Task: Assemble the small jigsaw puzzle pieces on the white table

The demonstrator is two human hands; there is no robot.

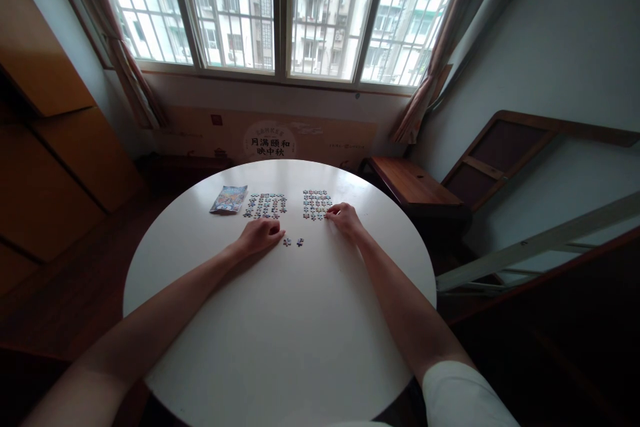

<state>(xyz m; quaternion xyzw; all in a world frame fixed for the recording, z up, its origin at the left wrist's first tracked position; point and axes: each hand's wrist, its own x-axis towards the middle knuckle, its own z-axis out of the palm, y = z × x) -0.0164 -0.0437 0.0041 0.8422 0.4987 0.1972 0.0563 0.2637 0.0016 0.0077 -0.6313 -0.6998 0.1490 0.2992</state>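
Note:
On the white round table (280, 333) lie many small jigsaw pieces in two groups. My left hand (261, 235) rests in front of the left group of pieces (267, 203), fingers curled closed; whether anything is inside them is hidden. Its fingertips are close beside a loose jigsaw piece (287, 241), and a second loose piece (300, 242) lies just to the right. At the near right corner of the right group of pieces (317, 200), my right hand (345, 219) pinches a jigsaw piece (328, 215) between thumb and fingers, low at the tabletop.
A printed picture packet (229, 200) lies left of the pieces. Beyond the table are a barred window (280, 13) and a printed board (310, 130) under it. A wooden bench (413, 180) stands at the right, orange cabinets (55, 160) at the left.

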